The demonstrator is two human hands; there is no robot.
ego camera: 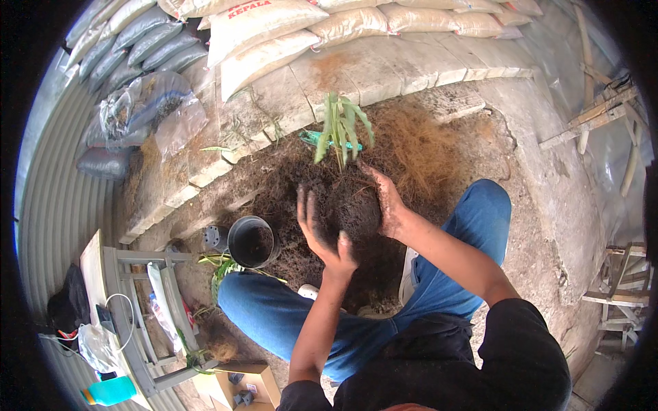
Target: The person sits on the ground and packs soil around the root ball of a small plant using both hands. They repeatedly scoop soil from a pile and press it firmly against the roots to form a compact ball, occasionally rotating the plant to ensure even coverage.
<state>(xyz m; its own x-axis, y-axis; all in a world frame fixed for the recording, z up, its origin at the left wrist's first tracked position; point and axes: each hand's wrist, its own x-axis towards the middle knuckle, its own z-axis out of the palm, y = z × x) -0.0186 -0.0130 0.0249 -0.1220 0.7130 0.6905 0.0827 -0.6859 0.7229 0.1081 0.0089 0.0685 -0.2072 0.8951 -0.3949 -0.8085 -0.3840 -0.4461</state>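
A leafy green plant stands upright from a dark, soil-covered root ball in front of me. My right hand cups the root ball's right side, its fingers curving around the far edge. My left hand is at the lower left of the ball, fingers apart and thumb raised, dark with soil and slightly blurred. Whether the left hand grips the ball or only rests beside it is unclear. Loose dark soil lies beneath and around both hands. The underside of the ball is hidden.
A black plastic pot stands near my left knee, a smaller pot beside it. Brown fibre is heaped at the far right, with green plastic behind the plant. A concrete ledge bears stacked sacks. A cardboard box is lower left.
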